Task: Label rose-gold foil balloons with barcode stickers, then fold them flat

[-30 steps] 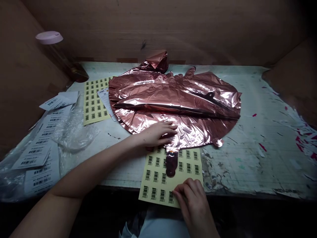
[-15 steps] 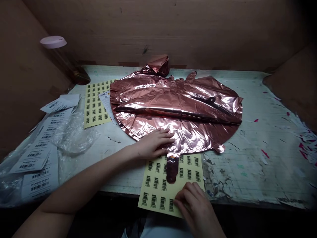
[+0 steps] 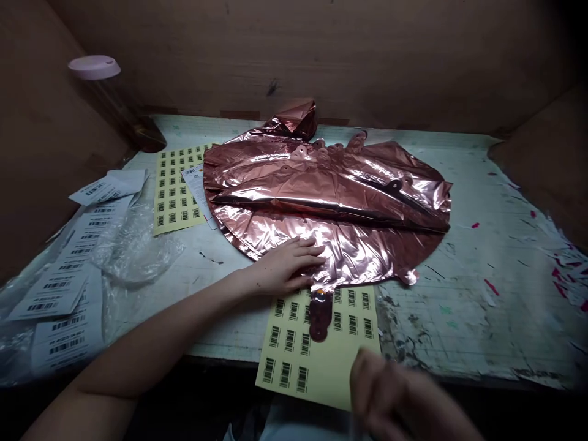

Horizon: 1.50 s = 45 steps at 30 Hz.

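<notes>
Left hand: palm down on the left-front part of the foil; fingers (image 3: 309, 251) extended to the right, released, pressing from above, nothing gripped. That's the left hand (image 3: 281, 269).
Foil pile: crumpled copper-pink foil pile (image 3: 321, 193) flat mid-counter, directly under the left fingers; bulk runs beyond and to the right of them.
Foil tab: dark narrow foil tab (image 3: 320, 318) sticks out of the front edge, just right of the left hand, overlapping the near label sheet.
Near label sheet: yellow near label sheet (image 3: 337, 358), barcodes in rows, top end tucked under foil. Front edge overhangs the counter (image 3: 482, 318). Bottom row: three barcodes, bare yellow at the right end.
Right hand: blurred right hand (image 3: 386, 392) at the sheet's lower right corner, fingers curled; it covers the corner in this view. Can't tell if they pinch anything, or whether they touch the sheet.
Far label sheet: second yellow far label sheet (image 3: 172, 196) left of foil, white card (image 3: 196, 187) lying across its edge, partly under foil.
Left side: white barcode slips (image 3: 89, 239), clear plastic film (image 3: 138, 251) beside them.
Back left: clear cup (image 3: 122, 116), pink lid, by the cardboard wall (image 3: 344, 61).
Right side: red and white scraps (image 3: 567, 275).
</notes>
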Tool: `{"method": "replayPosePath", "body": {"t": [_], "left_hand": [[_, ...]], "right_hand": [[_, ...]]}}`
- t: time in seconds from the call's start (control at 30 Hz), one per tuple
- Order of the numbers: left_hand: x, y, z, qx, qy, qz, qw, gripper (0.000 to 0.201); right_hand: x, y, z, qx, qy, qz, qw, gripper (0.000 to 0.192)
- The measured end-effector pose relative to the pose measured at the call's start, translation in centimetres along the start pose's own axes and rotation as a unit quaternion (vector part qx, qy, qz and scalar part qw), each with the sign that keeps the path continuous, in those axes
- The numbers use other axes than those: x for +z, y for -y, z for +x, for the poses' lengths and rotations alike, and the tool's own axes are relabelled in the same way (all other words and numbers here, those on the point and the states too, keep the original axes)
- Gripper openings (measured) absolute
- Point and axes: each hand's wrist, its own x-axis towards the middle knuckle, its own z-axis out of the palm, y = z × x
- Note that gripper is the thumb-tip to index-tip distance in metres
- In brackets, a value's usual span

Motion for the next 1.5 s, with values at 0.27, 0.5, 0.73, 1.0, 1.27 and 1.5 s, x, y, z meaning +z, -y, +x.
{"method": "replayPosePath", "body": {"t": [0.27,0.5,0.73,1.0,1.27,1.5], "left_hand": [[-0.3,-0.8,0.0,-0.040,-0.017,-0.008,0.999,0.073],[0.2,-0.4,-0.1,-0.039,-0.030,-0.018,0.999,0.078],[0.6,-0.1,-0.1,-0.024,-0.061,-0.013,0.998,0.082],[0.6,-0.2,-0.2,-0.032,-0.056,0.002,0.998,0.080],[0.2,-0.4,-0.4,0.161,-0.045,0.141,0.976,0.042],[1.9,-1.7,0.8,0.064,-0.067,-0.121,0.988,0.016]], "right_hand": [[-6.5,-4.1,12.3,0.055,-0.037,-0.028,0.997,0.021],[-6.5,-4.4,12.5,0.057,-0.002,-0.067,0.996,0.021],[-5.5,-4.3,12.7,0.056,-0.058,-0.247,0.966,0.022],[-5.2,-4.4,13.1,0.054,-0.126,-0.372,0.918,0.025],[-4.4,-4.0,9.1,-0.011,-0.249,-0.403,0.881,0.010],[-2.7,-1.7,3.2,-0.071,-0.167,-0.356,0.917,0.011]]}}
